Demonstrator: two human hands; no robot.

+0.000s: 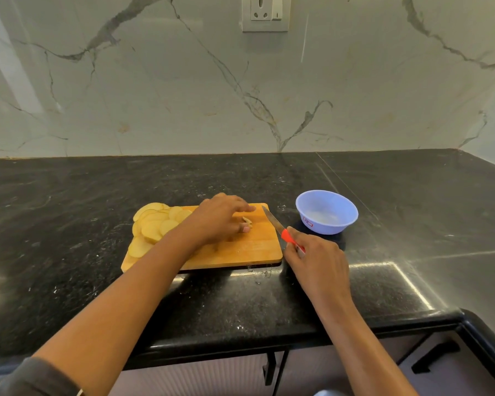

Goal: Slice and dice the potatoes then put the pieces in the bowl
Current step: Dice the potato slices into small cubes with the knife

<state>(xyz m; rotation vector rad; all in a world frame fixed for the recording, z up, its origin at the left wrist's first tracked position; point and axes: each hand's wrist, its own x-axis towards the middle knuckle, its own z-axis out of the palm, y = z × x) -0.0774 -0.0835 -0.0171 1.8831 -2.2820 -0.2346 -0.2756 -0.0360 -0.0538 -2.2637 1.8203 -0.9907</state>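
Dicing stage. Potato slices point(155, 225) heaped at the left end of the cutting board point(240, 251). Left hand point(220, 218) pinches a small potato piece point(247, 220) mid-board. Right hand point(315, 254) grips the red-handled knife point(280, 228), blade just beside the piece. Blue bowl point(326, 211) stands empty to the right. Next: blade across the piece, clear of the fingertips.

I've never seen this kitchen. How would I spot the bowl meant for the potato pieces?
On the black stone counter, look just right of the wooden cutting board. The bowl stands there, beyond the right hand that holds a red-handled knife. It is the only pale blue, round thing, with a small red-and-white label on its side.
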